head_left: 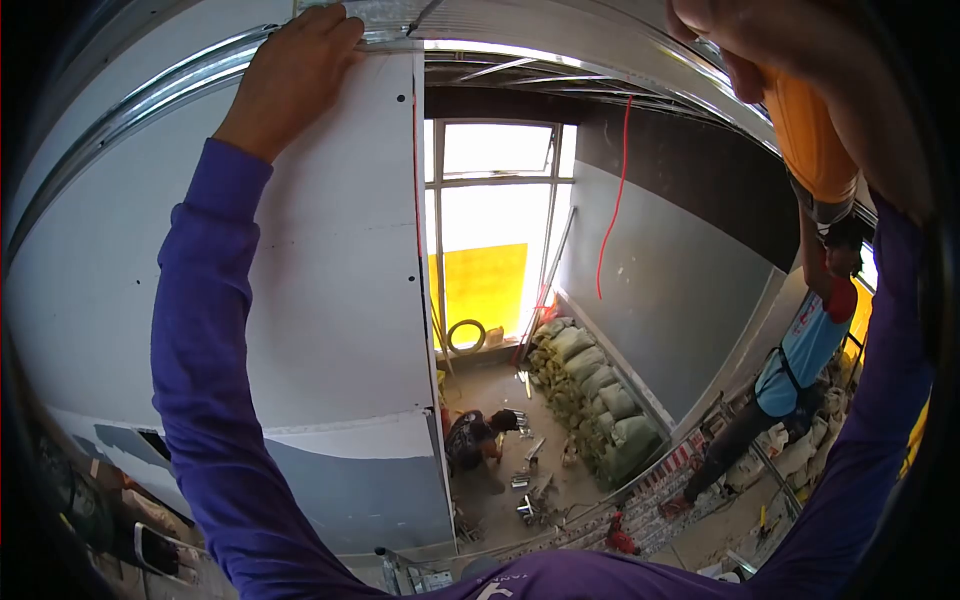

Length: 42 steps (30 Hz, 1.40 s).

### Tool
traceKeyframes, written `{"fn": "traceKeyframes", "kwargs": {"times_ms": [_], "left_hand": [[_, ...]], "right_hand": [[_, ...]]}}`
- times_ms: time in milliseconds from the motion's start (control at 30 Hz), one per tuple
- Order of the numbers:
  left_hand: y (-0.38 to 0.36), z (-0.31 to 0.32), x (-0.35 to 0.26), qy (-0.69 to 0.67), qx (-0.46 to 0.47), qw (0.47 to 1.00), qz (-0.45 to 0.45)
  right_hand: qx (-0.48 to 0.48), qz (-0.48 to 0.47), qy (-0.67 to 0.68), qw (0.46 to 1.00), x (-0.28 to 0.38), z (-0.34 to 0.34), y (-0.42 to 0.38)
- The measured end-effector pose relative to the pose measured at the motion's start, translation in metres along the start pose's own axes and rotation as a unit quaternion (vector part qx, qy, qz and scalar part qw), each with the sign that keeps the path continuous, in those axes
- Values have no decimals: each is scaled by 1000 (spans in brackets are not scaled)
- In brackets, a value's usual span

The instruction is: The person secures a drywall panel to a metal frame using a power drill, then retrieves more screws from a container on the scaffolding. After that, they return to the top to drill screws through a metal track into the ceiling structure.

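Both my arms reach up, in purple sleeves. My left hand (300,75) is at the upper left, its fingers curled over the edge of a shiny metal channel (190,75) along the top of the white wall board (330,200). High at the right, my right hand (775,40) is wrapped round an orange power drill (805,140). The drill's front end is hidden by the hand and the frame edge. A wider metal strip (540,22) runs between my hands.
Below, one person (470,440) crouches by scattered metal pieces (530,500). Another person in a blue shirt (795,365) stands at the right. Stacked sacks (590,385) line the grey wall (660,270). A red cable (613,210) hangs from the ceiling frame.
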<state>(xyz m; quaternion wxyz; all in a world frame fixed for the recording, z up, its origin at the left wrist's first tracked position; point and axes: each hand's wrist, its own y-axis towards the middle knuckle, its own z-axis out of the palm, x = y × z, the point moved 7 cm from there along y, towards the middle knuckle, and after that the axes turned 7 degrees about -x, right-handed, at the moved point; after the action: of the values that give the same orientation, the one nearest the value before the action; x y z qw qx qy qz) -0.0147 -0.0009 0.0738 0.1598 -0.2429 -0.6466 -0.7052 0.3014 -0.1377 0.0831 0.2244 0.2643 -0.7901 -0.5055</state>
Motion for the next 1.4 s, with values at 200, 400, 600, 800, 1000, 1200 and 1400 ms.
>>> {"fn": "traceKeyframes", "kwargs": {"times_ms": [200,400,600,800,1000,1200,1400], "left_hand": [[5,-12,-18,87,-46,995,23],[-32,-32,-105,-31,-237,971,21],[-39,-16,-88,-40,-227,973,-29],[-24,-35,-12,77,-198,973,-95],[-14,-27,3,107,-106,989,-2],[-14,-22,2,79,-117,990,20],[-18,-30,3,-19,-151,988,-16]], "right_hand": [[6,-1,-4,1000,-1,2,1],[7,6,-10,1000,-4,-3,-1],[9,13,-22,1000,-4,-4,-3],[13,4,-35,999,-2,0,0],[18,2,-52,998,-4,2,1],[23,-4,-73,997,-2,1,2],[39,-12,-105,994,1,8,3]]}}
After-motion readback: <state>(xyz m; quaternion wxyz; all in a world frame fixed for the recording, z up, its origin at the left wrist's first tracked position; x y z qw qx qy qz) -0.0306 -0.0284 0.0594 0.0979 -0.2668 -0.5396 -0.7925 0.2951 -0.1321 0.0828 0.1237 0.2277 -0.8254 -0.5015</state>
